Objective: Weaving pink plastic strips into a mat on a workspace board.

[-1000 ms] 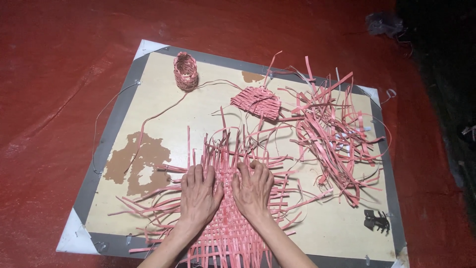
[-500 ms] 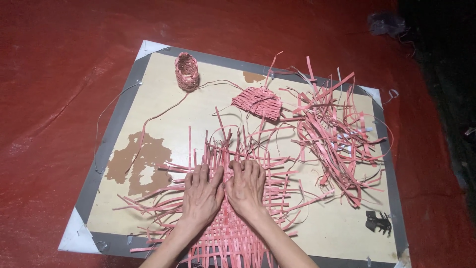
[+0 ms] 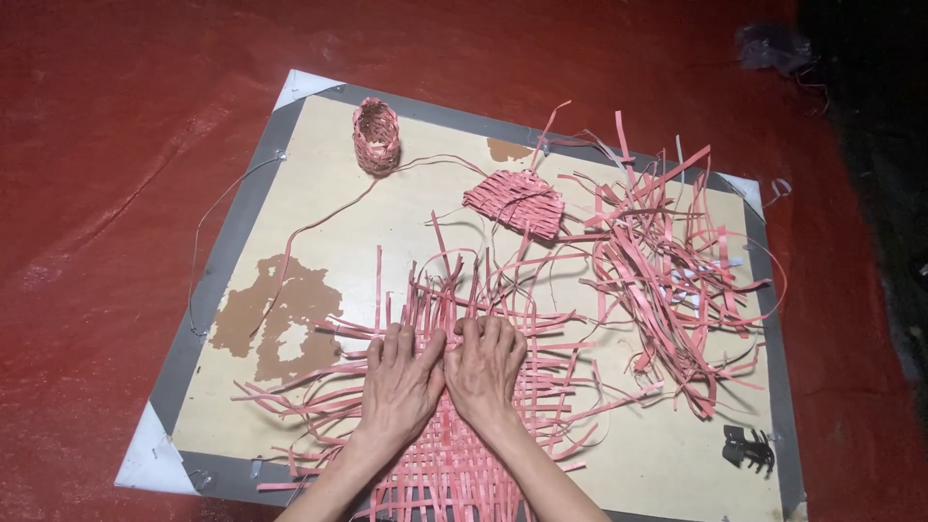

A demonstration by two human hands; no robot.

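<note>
Both hands lay flat on the mat point(image 3: 454, 454), a half-woven sheet of pink strips at the near edge of the board point(image 3: 319, 203). The left hand point(image 3: 401, 382) and the right hand point(image 3: 486, 372) sat side by side with thumbs almost touching, palms down, fingers point(image 3: 398, 340) spread and extended toward the far side. They gripped nothing; they only pressed on the weave where the woven part gave way to loose uprights.

To my eye the step was one of holding the lattice down and closing it up. It would go best with even pressure from both palms, so the crossings stayed square, and with the fingertips pushing the last cross strip snug against the row nearer the person without buckling the thin uprights beyond.

The wrists were low and the forearms came in from the near edge, converging so the hands formed a shallow V.

Unwoven ends fanned out left and right of the mat. Farther right lay a tangled heap of strips point(image 3: 667, 280), and between it and the mat's far ends a small woven patch point(image 3: 515, 201). A little woven basket point(image 3: 376, 135) stood near the far left corner. A black clip point(image 3: 747, 448) lay at the near right. The board rested on a red floor point(image 3: 106, 145).
</note>
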